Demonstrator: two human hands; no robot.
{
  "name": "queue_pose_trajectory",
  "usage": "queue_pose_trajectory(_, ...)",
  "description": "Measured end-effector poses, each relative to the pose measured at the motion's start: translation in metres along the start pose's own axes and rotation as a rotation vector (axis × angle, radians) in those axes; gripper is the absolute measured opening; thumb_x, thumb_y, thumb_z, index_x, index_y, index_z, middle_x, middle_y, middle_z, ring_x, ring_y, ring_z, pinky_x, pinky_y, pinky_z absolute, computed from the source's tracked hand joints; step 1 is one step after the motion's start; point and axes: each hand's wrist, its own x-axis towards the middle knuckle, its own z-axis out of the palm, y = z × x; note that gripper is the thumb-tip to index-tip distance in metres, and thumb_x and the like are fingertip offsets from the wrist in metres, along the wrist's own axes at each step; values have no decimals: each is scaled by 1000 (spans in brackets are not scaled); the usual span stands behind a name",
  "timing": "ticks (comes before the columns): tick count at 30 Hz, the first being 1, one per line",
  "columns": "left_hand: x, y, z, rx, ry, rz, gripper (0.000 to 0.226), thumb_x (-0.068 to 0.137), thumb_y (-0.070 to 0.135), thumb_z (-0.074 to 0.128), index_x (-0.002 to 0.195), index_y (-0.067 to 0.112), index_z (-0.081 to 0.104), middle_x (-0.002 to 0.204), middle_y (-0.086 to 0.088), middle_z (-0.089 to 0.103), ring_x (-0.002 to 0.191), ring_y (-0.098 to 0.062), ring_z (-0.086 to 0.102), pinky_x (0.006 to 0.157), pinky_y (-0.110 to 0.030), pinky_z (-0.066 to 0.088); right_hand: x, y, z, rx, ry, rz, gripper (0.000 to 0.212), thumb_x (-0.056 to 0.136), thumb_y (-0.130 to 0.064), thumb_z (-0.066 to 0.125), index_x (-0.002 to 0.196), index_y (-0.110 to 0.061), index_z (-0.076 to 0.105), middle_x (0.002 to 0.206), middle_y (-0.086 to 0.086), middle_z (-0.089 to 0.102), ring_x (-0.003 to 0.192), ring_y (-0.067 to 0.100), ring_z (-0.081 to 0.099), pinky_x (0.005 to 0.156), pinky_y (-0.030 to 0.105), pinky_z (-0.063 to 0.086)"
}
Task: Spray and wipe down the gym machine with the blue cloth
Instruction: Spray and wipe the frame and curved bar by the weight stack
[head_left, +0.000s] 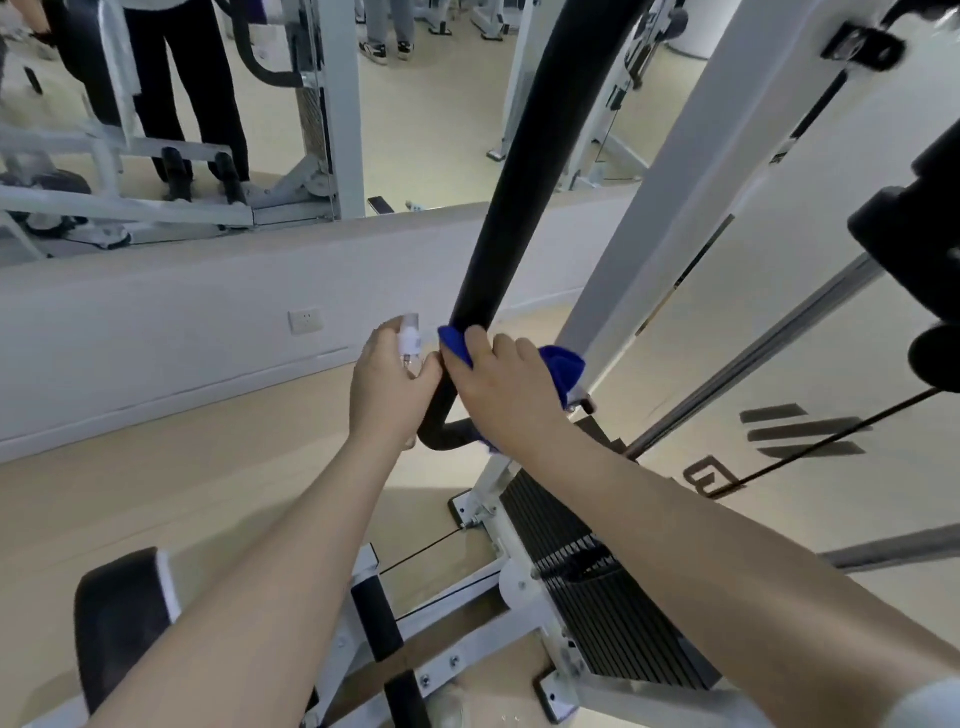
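A thick black padded bar (524, 171) of the gym machine runs down from the top to a bend at mid frame. My right hand (498, 389) presses the blue cloth (563, 369) around the bar's lower end, and blue folds stick out on both sides of my fingers. My left hand (389, 387) is just left of the bar, closed around a small white spray bottle (409, 338) whose top points up beside the cloth.
The machine's white frame (691, 197) and black weight stack (608, 592) stand to the right, with cables running across. A black seat pad (122, 618) is at lower left. A low white wall with a socket (305, 321) lies behind, with a person's legs beyond it.
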Motion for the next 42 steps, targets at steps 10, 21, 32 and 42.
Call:
queue_pose_trajectory(10,-3,-6,9,-91,-185,-162,21,87,23,46,108,25,52,78,-7,64,60,-25,57,53,-26,40,8,3,-28,18,66,154,58,89,-17,53,144,-19,32,85,13,53,56,25,48,53,32,36)
queue_pose_trajectory(21,-6,-9,2,-42,-222,-97,19,88,25,50,106,30,52,80,-13,63,64,-32,61,49,-39,48,13,26,-17,-47,307,45,53,90,-12,52,141,-17,41,56,2,37,39,17,27,44,22,22)
queue_pose_trajectory(32,-14,-24,-21,-82,-256,-28,27,90,19,49,115,30,51,94,-9,63,72,-27,61,56,-30,47,58,29,-69,-606,793,114,30,73,-8,65,101,-18,67,80,3,64,70,22,57,64,31,38)
queue_pose_trajectory(42,-23,-48,-28,-89,-264,7,21,87,12,52,106,19,55,82,-6,60,71,-28,60,58,-33,45,45,4,4,-527,454,-104,13,76,-5,59,86,-13,63,87,4,60,87,24,61,87,35,27)
